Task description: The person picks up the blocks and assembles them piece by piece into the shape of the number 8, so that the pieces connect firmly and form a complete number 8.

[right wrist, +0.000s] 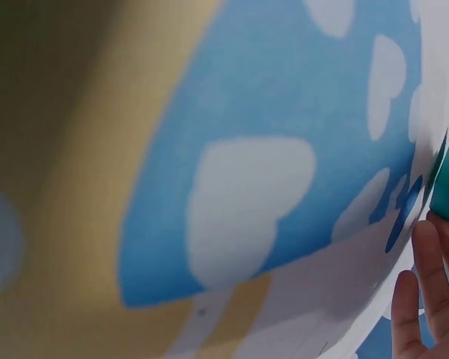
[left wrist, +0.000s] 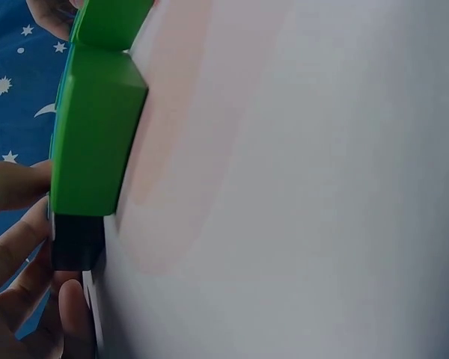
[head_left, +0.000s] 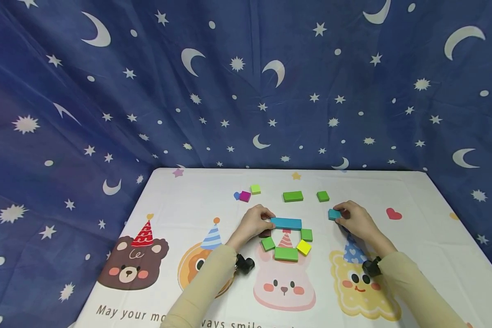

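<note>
My left hand (head_left: 254,223) pinches the left end of a long blue block (head_left: 287,223) between thumb and fingers. That block forms the top side of a ring of blocks on the table. Below it are a dark brown block (head_left: 264,233), partly covered by the hand, a green square block (head_left: 268,244), a long green block (head_left: 286,254), a yellow block (head_left: 304,247) and another green square block (head_left: 306,235). To the right of the ring, my right hand (head_left: 356,220) grips a small blue block (head_left: 334,214) by its right side. In the right wrist view this block (right wrist: 447,179) appears teal at the fingertips.
Behind the ring lie a magenta block (head_left: 244,196), a light green block (head_left: 256,189), a long green block (head_left: 293,196) and a green square block (head_left: 322,196). A white cloth (head_left: 221,187) with printed cartoon figures covers the table. A blue star-patterned curtain (head_left: 229,91) hangs behind.
</note>
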